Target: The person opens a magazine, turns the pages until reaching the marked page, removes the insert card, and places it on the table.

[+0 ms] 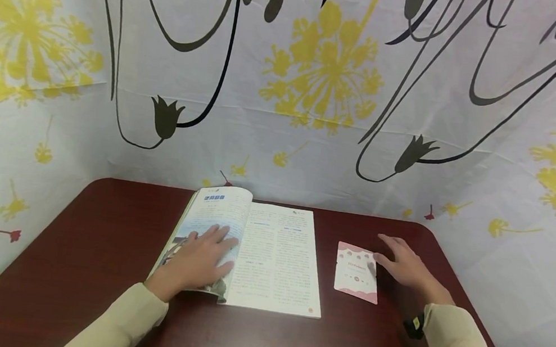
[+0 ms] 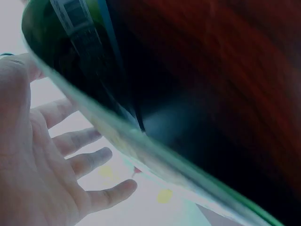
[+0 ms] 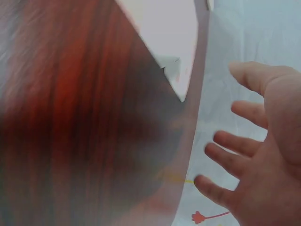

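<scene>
An open book [image 1: 279, 258] lies on the table, its left pages curving upward. Over the left page, my left hand [image 1: 202, 259] spreads its fingers. Those same straight fingers [image 2: 89, 162] show beside the curved book edge [image 2: 155, 148] in the left wrist view, where dark shadow fills the space under the cover. To the right of the book is a pink-and-white card [image 1: 356, 272] with small printed motifs. My right hand [image 1: 403, 263] hovers by the card's right edge, thumb overlapping it in the head view. In the right wrist view its fingers [image 3: 233, 160] are extended and hold nothing.
The dark red-brown table [image 1: 250, 340] has rounded far corners. White fabric [image 1: 279, 162] with yellow and grey plant prints hangs close behind it and along both sides. A dark band [image 1: 414, 325] sits at my right wrist, by the beige sleeve.
</scene>
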Available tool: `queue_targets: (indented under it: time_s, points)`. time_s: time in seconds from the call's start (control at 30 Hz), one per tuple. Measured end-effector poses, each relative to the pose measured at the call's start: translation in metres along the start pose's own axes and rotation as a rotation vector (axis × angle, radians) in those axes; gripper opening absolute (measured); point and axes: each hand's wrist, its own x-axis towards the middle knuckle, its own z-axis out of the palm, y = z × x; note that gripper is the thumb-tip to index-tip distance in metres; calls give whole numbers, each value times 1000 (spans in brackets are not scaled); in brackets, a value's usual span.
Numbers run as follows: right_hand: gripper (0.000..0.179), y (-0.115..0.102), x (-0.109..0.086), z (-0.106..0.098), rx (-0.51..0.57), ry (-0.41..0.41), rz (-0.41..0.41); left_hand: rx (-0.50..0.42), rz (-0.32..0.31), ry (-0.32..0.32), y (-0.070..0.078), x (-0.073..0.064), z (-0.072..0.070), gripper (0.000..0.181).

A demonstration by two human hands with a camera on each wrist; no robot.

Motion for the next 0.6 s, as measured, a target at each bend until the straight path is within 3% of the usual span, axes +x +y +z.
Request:
queue_targets:
  time_s: [0.13,0.3,0.6]
  points:
    - [72,-1,-6,-2,-61,49,58,-38,-24,2,-9,1,-5,53]
    - [71,-4,-10,-5,-132,148,67,-78,-38,39,-24,3,-9,52]
    - [76,-3,-14,-7,-262,164,77,-57,-189,49,-59,3,-12,56]
